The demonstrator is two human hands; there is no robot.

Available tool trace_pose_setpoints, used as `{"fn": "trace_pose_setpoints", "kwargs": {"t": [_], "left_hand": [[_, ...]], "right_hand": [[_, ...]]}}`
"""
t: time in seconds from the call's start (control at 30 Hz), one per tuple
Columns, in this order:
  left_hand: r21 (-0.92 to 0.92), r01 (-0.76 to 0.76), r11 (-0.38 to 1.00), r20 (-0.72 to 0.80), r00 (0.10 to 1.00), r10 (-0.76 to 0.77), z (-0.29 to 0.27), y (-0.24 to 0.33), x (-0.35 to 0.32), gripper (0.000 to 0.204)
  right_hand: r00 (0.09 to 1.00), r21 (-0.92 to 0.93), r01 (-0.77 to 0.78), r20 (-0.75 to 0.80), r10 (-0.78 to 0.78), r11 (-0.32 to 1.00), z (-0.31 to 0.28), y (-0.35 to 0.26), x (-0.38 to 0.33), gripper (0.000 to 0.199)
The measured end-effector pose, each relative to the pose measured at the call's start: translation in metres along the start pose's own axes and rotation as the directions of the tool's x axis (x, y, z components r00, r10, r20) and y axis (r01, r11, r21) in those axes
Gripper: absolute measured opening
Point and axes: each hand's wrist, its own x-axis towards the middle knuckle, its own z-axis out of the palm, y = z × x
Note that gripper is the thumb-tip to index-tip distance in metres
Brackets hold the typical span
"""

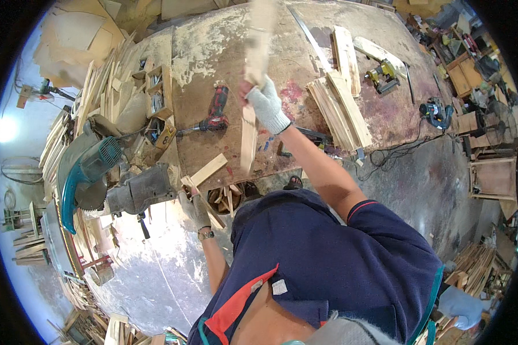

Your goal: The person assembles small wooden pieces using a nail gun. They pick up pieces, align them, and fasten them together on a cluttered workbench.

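Note:
My right hand (266, 107), in a pale work glove with bare fingertips, is closed round a long wooden board (260, 43). The board points away over the workbench, and its far part is smeared by motion. Beneath and nearer lies another length of wood (248, 138). My left hand (197, 210), also gloved, is low by the bench's near left corner, its fingers closed on a thin wooden strip (211, 214); they are partly hidden. Just beyond it a short wooden block (209, 169) lies on the bench corner.
Left of my left hand stands a teal mitre saw (92, 178) with its blade exposed. On the workbench (207, 49) lie a red cordless driver (217, 109), stacked boards (342, 112), a yellow nail gun (383, 76) and a blue corded power tool (435, 113). A compartment box (158, 92) holds fasteners.

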Motion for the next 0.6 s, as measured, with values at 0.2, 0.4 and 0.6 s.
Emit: {"fn": "trace_pose_setpoints", "kwargs": {"t": [0.2, 0.4, 0.6], "left_hand": [[0.087, 0.09, 0.992, -0.081, 0.993, -0.083, -0.009, -0.018, -0.011, 0.038], [0.456, 0.098, 0.885, -0.011, 0.994, -0.105, -0.026, -0.062, -0.058, 0.038], [0.616, 0.175, 0.768, 0.074, 0.958, -0.277, -0.029, -0.091, -0.138, 0.044]], "right_hand": [[0.788, -0.674, 0.583, 0.605, -0.115, 0.454, 0.06, -0.081, -0.027, 0.031], [0.56, -0.537, 0.813, 0.826, -0.054, 0.224, 0.0, 0.052, -0.008, 0.041], [0.607, -0.625, 0.779, 0.726, 0.324, -0.058, -0.106, 0.092, 0.07, 0.029]]}}
